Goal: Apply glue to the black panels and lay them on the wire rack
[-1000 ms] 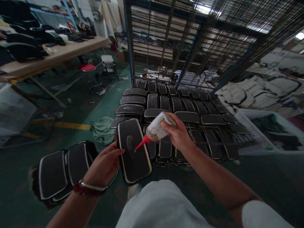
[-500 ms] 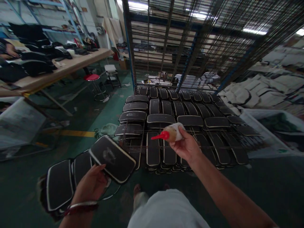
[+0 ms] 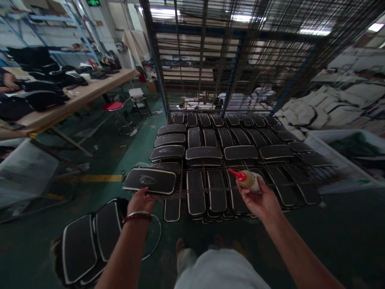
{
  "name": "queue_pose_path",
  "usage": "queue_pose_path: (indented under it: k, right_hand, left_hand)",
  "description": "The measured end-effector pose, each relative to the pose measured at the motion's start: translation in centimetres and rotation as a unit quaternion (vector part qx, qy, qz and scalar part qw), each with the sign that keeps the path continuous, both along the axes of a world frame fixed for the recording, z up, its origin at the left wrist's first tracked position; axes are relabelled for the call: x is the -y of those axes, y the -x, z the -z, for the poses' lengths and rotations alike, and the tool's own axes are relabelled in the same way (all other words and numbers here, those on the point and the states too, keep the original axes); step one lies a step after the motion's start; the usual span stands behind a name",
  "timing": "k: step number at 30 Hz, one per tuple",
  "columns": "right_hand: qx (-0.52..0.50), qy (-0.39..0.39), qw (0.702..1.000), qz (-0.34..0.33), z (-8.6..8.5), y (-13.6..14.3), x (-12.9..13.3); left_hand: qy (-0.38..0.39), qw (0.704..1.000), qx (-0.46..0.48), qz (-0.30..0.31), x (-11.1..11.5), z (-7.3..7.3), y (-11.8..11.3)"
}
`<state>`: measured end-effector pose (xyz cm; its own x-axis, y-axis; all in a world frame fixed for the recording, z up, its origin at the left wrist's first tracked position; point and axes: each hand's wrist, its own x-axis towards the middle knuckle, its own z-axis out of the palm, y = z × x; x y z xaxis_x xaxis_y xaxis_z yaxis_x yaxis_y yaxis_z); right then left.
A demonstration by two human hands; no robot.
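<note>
My left hand (image 3: 141,202) is closed on the near edge of a black padded panel (image 3: 164,182) with pale edging. A glossy wet-looking smear marks the middle of its upper face. The panel is held over the left front corner of a wire rack (image 3: 182,180), where many similar panels (image 3: 203,153) lie in rows. In my right hand (image 3: 255,198) is a squeeze bottle (image 3: 249,179) with a red nozzle pointing left, held above the rack's front row. What fills the bottle cannot be made out.
More panels (image 3: 78,249) are stacked on a stool at lower left. A long worktable (image 3: 99,86) with black pieces stands at far left, near a red stool (image 3: 113,106). Raised wire shelves (image 3: 198,48) hang over the rack. At right are a white bin (image 3: 319,148) and piled white pieces (image 3: 331,108).
My left hand has carried the panel from above the stool stack up and right to the rack's corner, levelling it. My right hand has moved right and slightly down with the bottle.
</note>
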<state>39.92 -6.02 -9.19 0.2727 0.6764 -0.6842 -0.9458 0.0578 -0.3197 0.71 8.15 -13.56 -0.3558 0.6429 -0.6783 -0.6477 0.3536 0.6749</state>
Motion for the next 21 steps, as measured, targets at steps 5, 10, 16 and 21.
queue_pose_path:
  k: [5,10,16,21]
  right_hand:
    - [-0.009,0.025,0.999,0.028,0.7,-1.4,1.8]
    - [-0.014,0.042,0.998,0.055,2.4,-3.2,3.4]
    - [-0.015,0.030,0.998,0.057,4.6,-4.3,4.3]
    - [-0.014,0.020,0.998,0.054,5.3,-4.6,4.3]
  left_hand:
    - [0.031,1.000,0.003,0.004,-5.8,1.4,-4.5]
    - [0.059,0.998,-0.022,0.016,-8.0,2.5,-5.8]
    - [0.071,0.993,-0.083,0.043,-8.7,3.0,-6.2]
    - [0.027,0.979,-0.175,0.101,-9.0,2.7,-6.3]
